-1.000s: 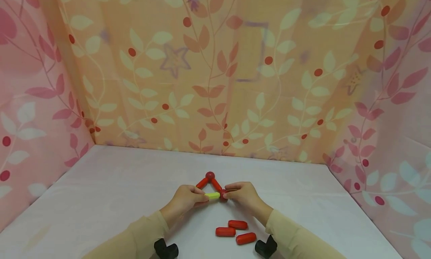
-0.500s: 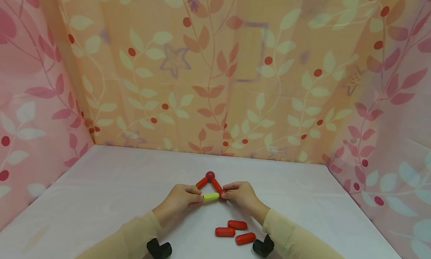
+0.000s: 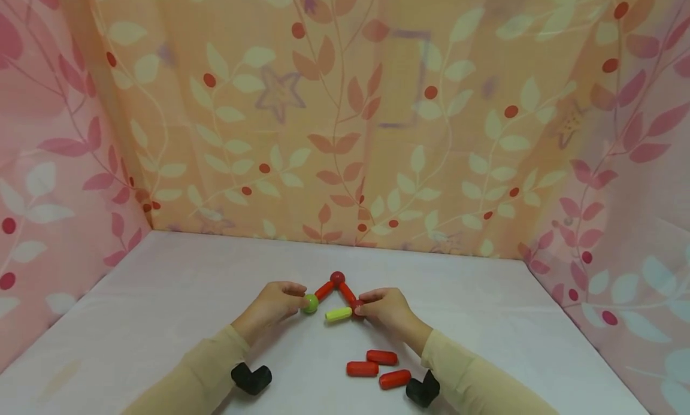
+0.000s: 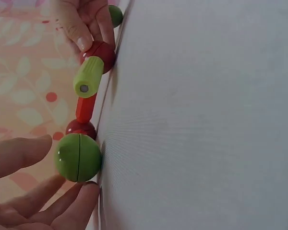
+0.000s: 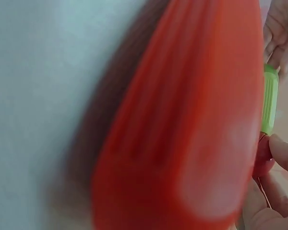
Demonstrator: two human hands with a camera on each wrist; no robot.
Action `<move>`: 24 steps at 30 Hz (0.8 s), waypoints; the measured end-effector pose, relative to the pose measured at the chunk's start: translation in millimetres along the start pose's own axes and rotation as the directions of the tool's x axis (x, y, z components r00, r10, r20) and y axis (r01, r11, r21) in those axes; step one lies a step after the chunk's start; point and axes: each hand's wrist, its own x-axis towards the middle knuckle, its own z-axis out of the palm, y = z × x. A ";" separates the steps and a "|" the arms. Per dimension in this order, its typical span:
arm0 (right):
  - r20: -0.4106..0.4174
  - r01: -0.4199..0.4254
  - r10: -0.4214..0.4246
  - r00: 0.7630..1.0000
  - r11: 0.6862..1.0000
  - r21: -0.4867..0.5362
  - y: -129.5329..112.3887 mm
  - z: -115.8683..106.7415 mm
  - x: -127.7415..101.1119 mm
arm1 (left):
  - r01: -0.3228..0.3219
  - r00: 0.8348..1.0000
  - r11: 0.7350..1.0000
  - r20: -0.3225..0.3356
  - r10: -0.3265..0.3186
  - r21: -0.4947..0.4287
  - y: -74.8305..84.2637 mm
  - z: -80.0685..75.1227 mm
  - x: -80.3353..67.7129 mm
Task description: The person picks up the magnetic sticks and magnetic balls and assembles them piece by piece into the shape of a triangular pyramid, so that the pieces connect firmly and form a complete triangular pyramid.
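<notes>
A person leaned both hands into a small construction of balls and rods on a white desk (image 3: 162,301). The left hand (image 3: 272,310) curved its fingers loosely about a green ball (image 3: 310,303), while the right hand (image 3: 393,310) pinched a red ball (image 5: 263,162) between thumb and fingers. From that red ball a yellow-green rod (image 3: 338,314) reached toward the green one, its free end stopping short. Behind it, a left red rod (image 3: 324,291) and a right red rod (image 3: 347,293) met at the far red ball (image 3: 337,278), making a peak. Three loose red rods (image 3: 362,369) lay nearer the person.

The pieces looked light, hard and smooth, likely plastic and hardly fragile; the balls seemed apt to roll or slip. A grey disc (image 4: 84,88) in the rod's end suggested a magnet, so joints could snap together or swivel. The best hold appeared to be the ball's sides, or the rod's ribbed middle, with the tip left bare.
</notes>
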 end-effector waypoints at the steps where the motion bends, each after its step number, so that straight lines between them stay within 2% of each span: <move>1: 0.000 0.000 0.000 1.000 1.000 0.000 -0.1 -0.1 0.2 | 0.009 1.000 1.000 0.004 -0.009 -0.003 -0.4 0.8 1.0; 9: -0.009 0.007 -0.007 1.000 1.000 0.014 1.2 0.8 0.2 | 0.006 1.000 1.000 0.000 -0.006 0.017 -3.4 2.5 6.6; 24: -0.057 0.003 -0.002 0.998 1.000 0.008 -0.5 3.8 0.8 | -0.023 1.000 0.997 0.003 0.023 -0.068 -5.5 5.6 5.5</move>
